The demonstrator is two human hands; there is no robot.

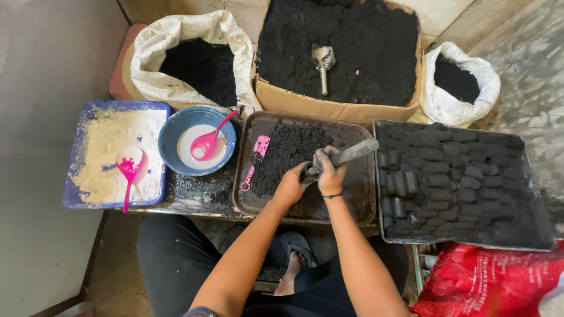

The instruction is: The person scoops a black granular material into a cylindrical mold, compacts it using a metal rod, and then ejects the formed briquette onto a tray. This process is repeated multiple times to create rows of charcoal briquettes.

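Right hand (330, 171) clenches the grey tube (346, 156) over the brown tray (245, 199) of black mix (288, 154), left hand (292, 186) seemingly gripping its lower end, and a slip could scatter mix onto the stacked briquettes (452, 173) alongside.

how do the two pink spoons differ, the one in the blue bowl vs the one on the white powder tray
The spoon in the blue bowl leans on the rim, handle pointing up-right, its scoop in white liquid. The spoon on the powder tray lies flat, handle pointing down toward the person, its scoop dusted with dry white powder. Both are pink plastic, and neither hand touches them.
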